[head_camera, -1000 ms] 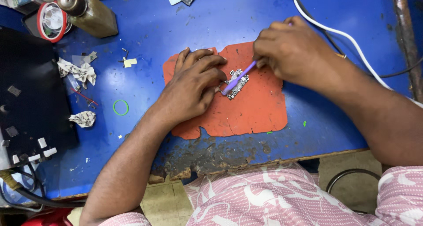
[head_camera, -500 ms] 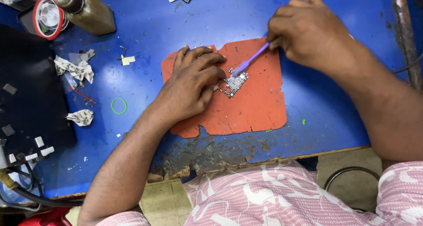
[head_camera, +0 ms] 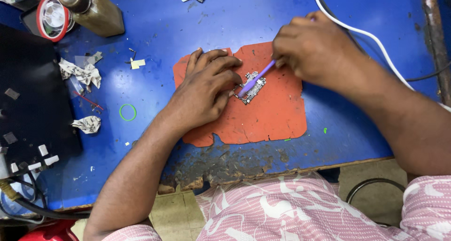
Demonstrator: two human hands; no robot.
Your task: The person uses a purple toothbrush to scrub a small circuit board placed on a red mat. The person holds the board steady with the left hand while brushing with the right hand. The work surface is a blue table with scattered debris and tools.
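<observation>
A small circuit board (head_camera: 254,88) lies on an orange mat (head_camera: 272,114) on the blue worktable (head_camera: 155,30). My left hand (head_camera: 206,93) rests flat on the mat, its fingertips pressing the board's left edge. My right hand (head_camera: 312,48) grips a purple brush-like tool (head_camera: 257,78) whose tip rests on the board.
A brass bottle (head_camera: 94,8) and a red-rimmed round tin (head_camera: 51,16) stand at the back left. Crumpled paper scraps (head_camera: 80,74), a green ring (head_camera: 127,112) and a black pad (head_camera: 28,95) lie to the left. A white cable (head_camera: 371,37) runs along the right. The table's front edge is worn.
My right hand moved away to the upper right and then came back closer; the tool tip stays on the board. My left hand has kept holding the board.
</observation>
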